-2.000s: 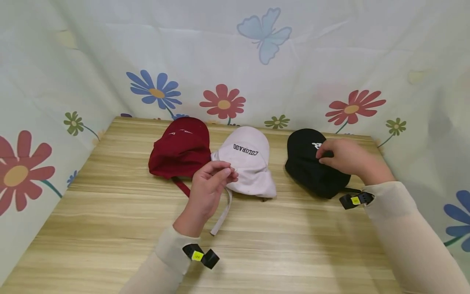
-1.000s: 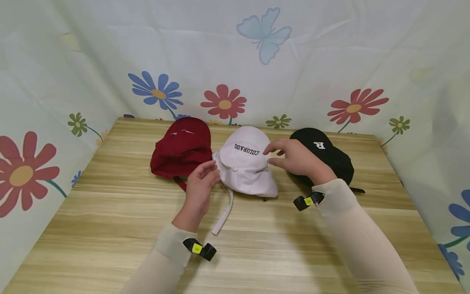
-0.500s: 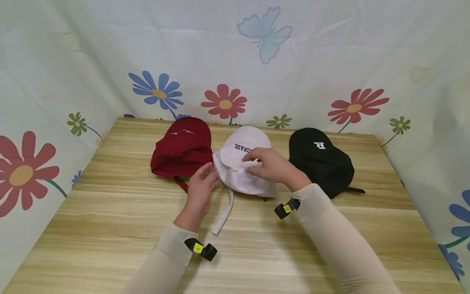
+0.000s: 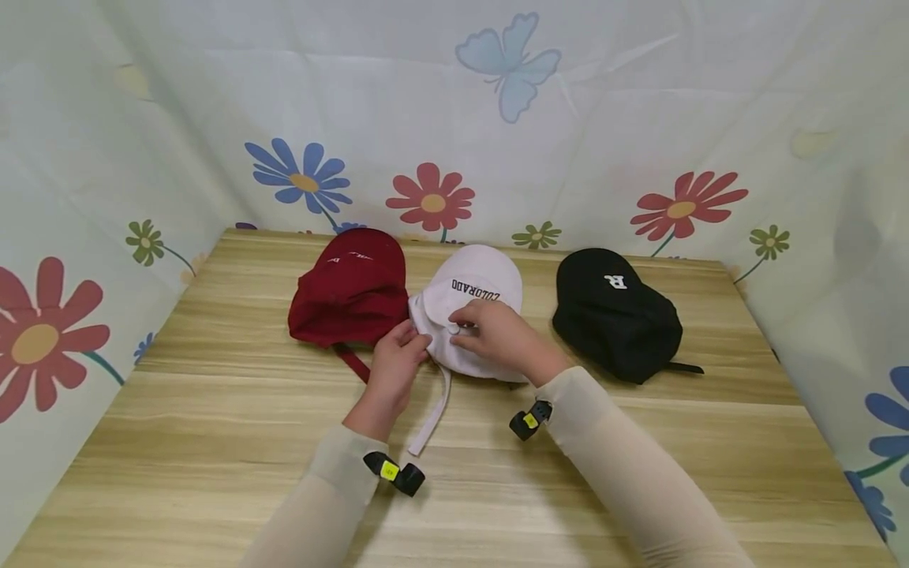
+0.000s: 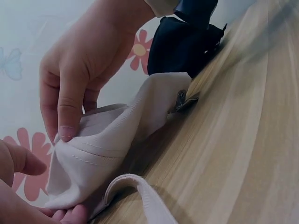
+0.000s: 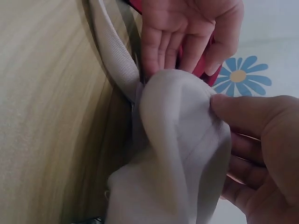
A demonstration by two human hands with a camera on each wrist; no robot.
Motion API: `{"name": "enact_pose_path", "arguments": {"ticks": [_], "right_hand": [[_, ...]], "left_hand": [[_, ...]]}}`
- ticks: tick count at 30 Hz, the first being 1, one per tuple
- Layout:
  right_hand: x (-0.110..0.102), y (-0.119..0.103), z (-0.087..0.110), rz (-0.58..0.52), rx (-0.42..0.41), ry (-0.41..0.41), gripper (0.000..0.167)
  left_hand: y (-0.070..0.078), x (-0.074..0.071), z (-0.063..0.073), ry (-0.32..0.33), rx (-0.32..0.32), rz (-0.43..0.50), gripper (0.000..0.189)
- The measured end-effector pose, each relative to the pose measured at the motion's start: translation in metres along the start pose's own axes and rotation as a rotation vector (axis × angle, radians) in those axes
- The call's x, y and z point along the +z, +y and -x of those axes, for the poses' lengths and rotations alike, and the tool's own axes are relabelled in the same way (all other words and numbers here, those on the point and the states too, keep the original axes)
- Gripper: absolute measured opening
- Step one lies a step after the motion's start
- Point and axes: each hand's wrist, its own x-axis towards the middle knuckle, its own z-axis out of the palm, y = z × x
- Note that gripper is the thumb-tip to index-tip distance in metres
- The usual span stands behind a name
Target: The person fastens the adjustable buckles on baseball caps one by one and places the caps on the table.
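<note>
A white baseball cap (image 4: 474, 264) lettered COLORADO lies in the middle of the table, its loose strap (image 4: 435, 418) trailing toward the front. My right hand (image 4: 507, 339) pinches the cap's crown near the top button; in the right wrist view its thumb (image 6: 247, 112) presses one side, with fingers behind the fabric. My left hand (image 4: 392, 371) is at the cap's left edge. Its fingertips (image 5: 74, 214) reach under that edge in the left wrist view, while the thumb (image 5: 25, 161) stands away from the cloth.
A dark red cap (image 4: 348, 288) lies close against the white cap's left side, its strap (image 4: 351, 361) hanging forward. To the right sits a black cap (image 4: 618, 331) with a white R. A flowered curtain (image 4: 341, 95) rises behind the wooden table (image 4: 234, 410).
My right hand has come left from the black cap, over the lettering, and now pinches the white cap's crown. My left hand has moved to that cap's left edge.
</note>
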Motion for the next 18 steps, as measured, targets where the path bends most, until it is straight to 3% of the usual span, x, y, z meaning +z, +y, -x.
{"name": "enact_pose_path", "arguments": {"ticks": [6, 12, 18], "right_hand": [[0.002, 0.0, 0.0, 0.022, -0.048, 0.048, 0.024], [-0.003, 0.0, 0.003, 0.01, -0.044, 0.081, 0.021], [-0.015, 0.003, 0.005, -0.003, -0.053, 0.106, 0.021]], "left_hand": [[-0.001, 0.003, -0.008, 0.057, 0.017, 0.035, 0.051], [0.0, 0.006, -0.012, 0.121, 0.036, 0.058, 0.041], [0.004, 0.009, -0.012, 0.135, 0.039, 0.095, 0.029]]}}
